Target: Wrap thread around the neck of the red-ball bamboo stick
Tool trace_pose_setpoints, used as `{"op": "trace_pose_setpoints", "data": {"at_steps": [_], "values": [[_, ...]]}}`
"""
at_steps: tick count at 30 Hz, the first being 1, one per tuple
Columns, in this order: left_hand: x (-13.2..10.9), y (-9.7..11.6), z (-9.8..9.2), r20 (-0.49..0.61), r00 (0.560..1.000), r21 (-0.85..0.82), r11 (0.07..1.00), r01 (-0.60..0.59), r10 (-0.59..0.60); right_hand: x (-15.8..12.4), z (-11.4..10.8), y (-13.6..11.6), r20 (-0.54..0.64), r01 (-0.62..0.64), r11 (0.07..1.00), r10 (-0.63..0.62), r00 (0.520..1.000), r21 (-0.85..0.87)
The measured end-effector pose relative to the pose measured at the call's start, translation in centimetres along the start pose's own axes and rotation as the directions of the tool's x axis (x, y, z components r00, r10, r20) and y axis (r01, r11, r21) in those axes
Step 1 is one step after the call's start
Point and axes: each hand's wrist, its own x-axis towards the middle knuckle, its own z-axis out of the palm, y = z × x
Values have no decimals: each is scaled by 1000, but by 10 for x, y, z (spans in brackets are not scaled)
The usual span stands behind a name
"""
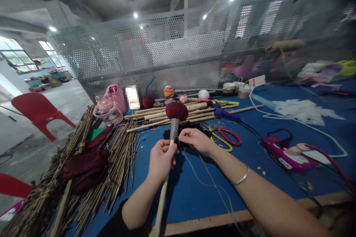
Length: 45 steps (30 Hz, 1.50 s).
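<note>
My left hand (164,157) is closed round a pale wooden stick (161,203), just below its upper end. That end carries a dark red padded ball (177,112), with grey wrapping (174,129) bound round the neck under it. My right hand (196,140) pinches a thin grey thread (191,166) close to the lower edge of the wrapping. From there the thread runs in loose loops down past the table's front edge. Beyond my right hand lie scissors (222,140) with one red and one yellow handle.
Bundles of thin twigs (119,170) and dark red cloth (86,170) lie at left. Behind are wooden sticks (150,114), a pink jug (115,96) and a perforated metal screen (155,52). A blue glue gun (226,113), magenta power strip (289,155) and white plastic (303,109) are at right.
</note>
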Motion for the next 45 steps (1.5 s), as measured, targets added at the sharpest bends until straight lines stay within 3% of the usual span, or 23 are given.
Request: {"op": "trace_pose_setpoints", "data": {"at_steps": [8,13,15,19,23,27,33,37,45], "values": [[4,1,-4,122,992,-240,971,-2,32,3,2,6,55,-68,961,56,997,270],[5,3,-6,335,932,-241,943,230,-142,1,5,8,109,-46,961,17,994,273],[3,2,-3,278,943,-196,950,242,-183,0,8,10,69,-39,979,25,997,200],[0,0,1,93,993,-148,986,79,-66,1,17,13,35,-19,989,14,999,147],[-1,1,-1,138,990,-202,977,69,-42,-1,16,5,66,45,996,-50,997,81],[0,2,-3,145,989,-237,970,57,-23,-8,3,-7,152,13,999,-7,988,-33],[-2,4,0,200,980,-266,962,57,-3,-12,2,-7,155,-34,987,10,988,155],[-3,4,1,217,976,-266,962,57,2,-12,9,-5,131,-68,938,24,991,340],[-1,6,-1,226,973,-270,957,104,-42,-12,13,-5,145,-128,834,59,988,536]]}}
